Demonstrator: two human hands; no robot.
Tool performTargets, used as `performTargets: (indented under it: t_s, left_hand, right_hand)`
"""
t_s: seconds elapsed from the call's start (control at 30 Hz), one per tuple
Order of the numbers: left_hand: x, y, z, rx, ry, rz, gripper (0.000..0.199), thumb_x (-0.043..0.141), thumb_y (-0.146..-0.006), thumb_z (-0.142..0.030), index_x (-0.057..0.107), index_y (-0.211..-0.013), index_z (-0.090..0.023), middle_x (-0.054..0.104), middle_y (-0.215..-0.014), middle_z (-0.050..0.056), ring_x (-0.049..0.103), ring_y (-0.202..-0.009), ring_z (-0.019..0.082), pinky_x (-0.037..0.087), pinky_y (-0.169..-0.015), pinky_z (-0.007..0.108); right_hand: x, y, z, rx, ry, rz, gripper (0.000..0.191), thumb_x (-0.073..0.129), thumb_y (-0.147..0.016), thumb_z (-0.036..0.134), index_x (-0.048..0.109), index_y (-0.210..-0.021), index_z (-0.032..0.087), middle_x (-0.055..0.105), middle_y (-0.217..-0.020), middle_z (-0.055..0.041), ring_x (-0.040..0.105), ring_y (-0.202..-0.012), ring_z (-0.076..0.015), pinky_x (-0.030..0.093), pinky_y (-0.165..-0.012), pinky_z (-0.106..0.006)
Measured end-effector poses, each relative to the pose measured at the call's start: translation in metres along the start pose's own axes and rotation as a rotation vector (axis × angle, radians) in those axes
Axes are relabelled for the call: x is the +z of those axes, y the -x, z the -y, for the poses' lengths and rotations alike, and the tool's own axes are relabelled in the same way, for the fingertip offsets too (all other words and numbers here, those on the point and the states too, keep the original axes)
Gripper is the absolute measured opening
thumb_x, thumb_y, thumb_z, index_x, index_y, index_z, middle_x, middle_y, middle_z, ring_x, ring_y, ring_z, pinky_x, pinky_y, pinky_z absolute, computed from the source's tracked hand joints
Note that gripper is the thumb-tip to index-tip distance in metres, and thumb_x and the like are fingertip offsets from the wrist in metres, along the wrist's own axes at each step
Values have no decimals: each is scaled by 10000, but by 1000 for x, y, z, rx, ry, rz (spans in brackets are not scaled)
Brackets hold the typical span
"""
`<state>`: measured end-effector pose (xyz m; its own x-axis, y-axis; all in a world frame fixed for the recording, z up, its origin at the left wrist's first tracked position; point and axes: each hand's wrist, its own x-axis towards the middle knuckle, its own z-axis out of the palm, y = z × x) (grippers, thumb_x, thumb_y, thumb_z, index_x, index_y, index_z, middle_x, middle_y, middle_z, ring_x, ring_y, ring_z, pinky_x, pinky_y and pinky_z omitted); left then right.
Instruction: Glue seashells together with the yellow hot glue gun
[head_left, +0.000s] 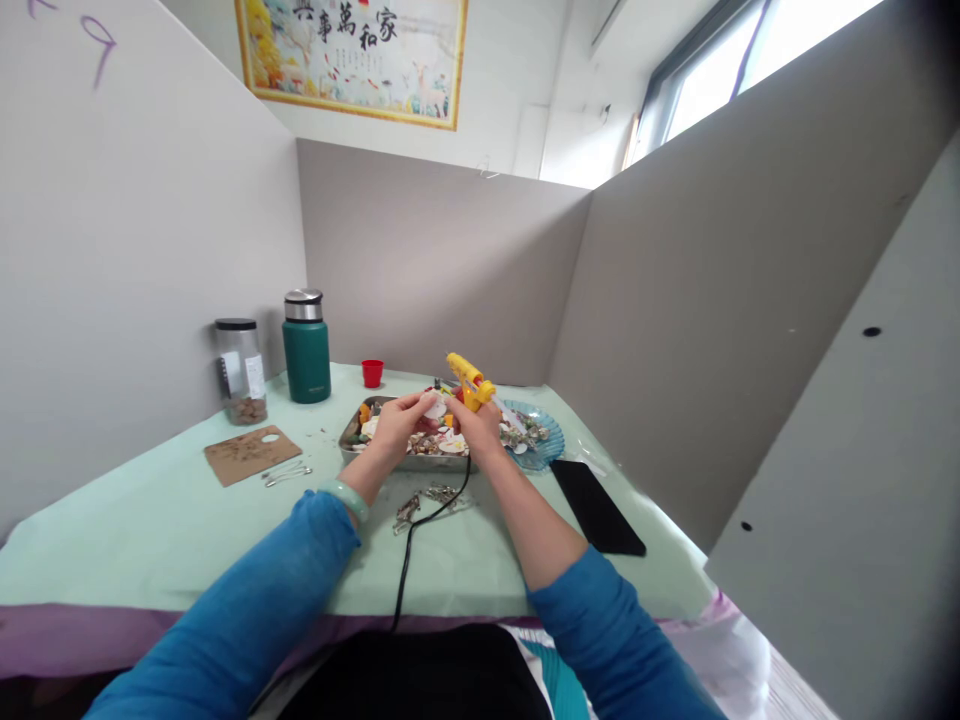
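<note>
My left hand (405, 420) is closed, pinching a small flat white disc (436, 405) between thumb and fingers. My right hand (478, 428) is wrapped round the handle of a yellow hot glue gun (469, 373), its nozzle tilted up and to the left. A pale glue stick (511, 414) sticks out of the gun's back end. My right fingertips come close to the disc; whether they touch it I cannot tell. Below both hands lies a metal tray (439, 463) of small colourful pieces, partly hidden. A black cord (409, 550) runs from the gun toward me.
Small metal clips (407, 512) lie before the tray. On the right are a blue dish (553, 440) of small parts and a black phone (598, 508). Leftward stand a green flask (306, 355), a jar (241, 375), a red cup (372, 374) and brown cardboard (244, 458). Grey partitions surround the table.
</note>
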<state>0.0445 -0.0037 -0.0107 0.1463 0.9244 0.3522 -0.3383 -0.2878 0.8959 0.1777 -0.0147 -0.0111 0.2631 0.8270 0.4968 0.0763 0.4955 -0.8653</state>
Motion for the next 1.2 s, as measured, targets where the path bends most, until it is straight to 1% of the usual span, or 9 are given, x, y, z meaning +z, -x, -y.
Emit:
performTargets:
  t_s: [0.2,0.37,0.63,0.77,0.87,1.2]
  left_hand:
    - [0,0,-1,9,-3,5,430,746,-613,-434,697,-867,-90,666,-770,75,577,-525,106,513,-540,250]
    - [1,1,-2,1,-2,-15,434,757,-593,-435,699,-854,-95,667,-746,68,577,-514,108,505,-532,247]
    - [2,1,-2,3,4,-29,434,763,-586,-431,688,-842,-89,651,-704,55,570,-502,104,505,-518,247]
    - [2,2,-3,8,-1,-28,418,753,-602,-425,680,-837,-87,642,-693,48,565,-508,100,505,-523,242]
    - [2,2,-3,6,-2,-44,415,759,-589,-424,674,-821,-91,633,-672,37,557,-494,96,501,-520,242]
    - [3,1,-3,-19,21,-37,413,769,-578,-412,666,-817,-92,637,-691,34,559,-497,90,508,-521,235]
  right_hand:
    - [0,-1,-1,0,-6,7,289,626,-665,370,593,-866,165,484,-464,70,439,-388,-87,379,-431,-212]
    - [1,-2,-2,24,-26,6,290,634,-653,359,587,-868,170,481,-460,78,428,-377,-81,367,-414,-205]
    - [1,0,2,36,-70,14,269,653,-657,366,571,-834,181,475,-466,63,422,-375,-84,358,-390,-212]
    - [1,1,3,39,-78,-3,263,649,-667,371,568,-831,182,464,-462,59,414,-371,-84,353,-379,-212]
    - [1,1,3,43,-83,-6,261,648,-665,358,566,-839,182,463,-463,59,417,-374,-86,350,-378,-212]
    - [1,-2,-1,47,-80,1,257,653,-660,325,569,-857,183,476,-490,55,417,-380,-87,356,-390,-224]
